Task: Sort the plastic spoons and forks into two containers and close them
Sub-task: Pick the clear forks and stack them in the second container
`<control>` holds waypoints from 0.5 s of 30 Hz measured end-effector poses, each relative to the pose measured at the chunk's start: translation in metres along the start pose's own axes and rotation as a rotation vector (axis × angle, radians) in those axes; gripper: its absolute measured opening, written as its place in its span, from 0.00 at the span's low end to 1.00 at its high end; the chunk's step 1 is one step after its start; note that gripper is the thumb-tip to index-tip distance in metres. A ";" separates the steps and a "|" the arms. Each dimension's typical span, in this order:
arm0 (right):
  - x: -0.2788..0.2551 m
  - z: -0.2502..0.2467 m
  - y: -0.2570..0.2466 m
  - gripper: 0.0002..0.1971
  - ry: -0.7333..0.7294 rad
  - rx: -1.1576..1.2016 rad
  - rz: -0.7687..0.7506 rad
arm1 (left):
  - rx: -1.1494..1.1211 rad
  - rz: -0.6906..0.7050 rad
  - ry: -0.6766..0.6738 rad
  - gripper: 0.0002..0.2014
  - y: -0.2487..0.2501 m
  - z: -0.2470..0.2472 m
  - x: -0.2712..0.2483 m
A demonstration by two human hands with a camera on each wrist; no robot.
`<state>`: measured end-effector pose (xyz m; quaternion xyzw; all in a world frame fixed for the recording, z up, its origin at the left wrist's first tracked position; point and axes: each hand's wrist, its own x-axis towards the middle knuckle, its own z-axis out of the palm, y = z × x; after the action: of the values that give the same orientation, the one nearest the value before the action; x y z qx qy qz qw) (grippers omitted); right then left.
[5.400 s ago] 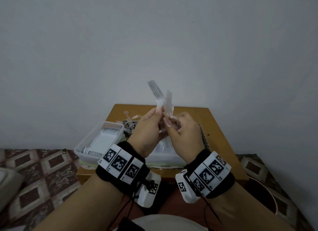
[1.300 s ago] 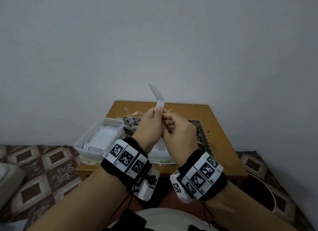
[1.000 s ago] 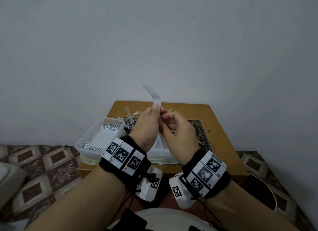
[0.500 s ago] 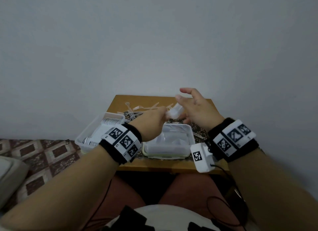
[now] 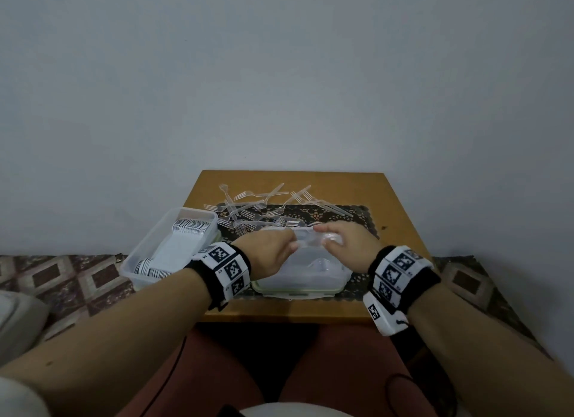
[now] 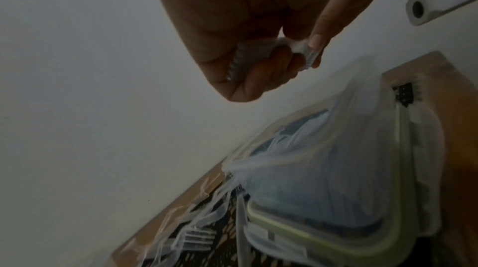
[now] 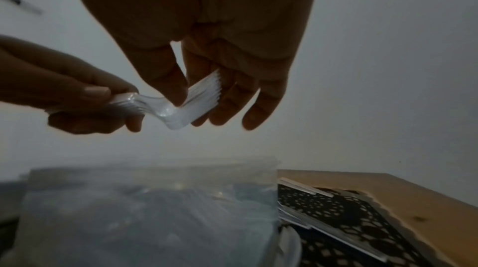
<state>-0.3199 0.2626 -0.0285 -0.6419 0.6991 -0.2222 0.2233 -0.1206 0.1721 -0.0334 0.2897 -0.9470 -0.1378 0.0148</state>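
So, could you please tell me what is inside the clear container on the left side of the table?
The left container holds a neat row of nested white spoons. Its own near wall and the left wrist band hide the near corner.

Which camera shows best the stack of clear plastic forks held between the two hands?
The right wrist view: the stack of clear plastic forks shows whole, pinched by left hand and right hand. The left wrist view shows only its handle end; the head view shows a small blur.
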 end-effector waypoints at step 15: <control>0.038 0.031 0.051 0.19 -0.048 -0.407 0.147 | 0.068 -0.256 -0.250 0.14 -0.013 0.031 0.057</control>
<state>-0.3452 0.2278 -0.0847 -0.6262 0.7689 -0.0442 0.1213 -0.1643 0.1384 -0.0697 0.3887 -0.9010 -0.1415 -0.1305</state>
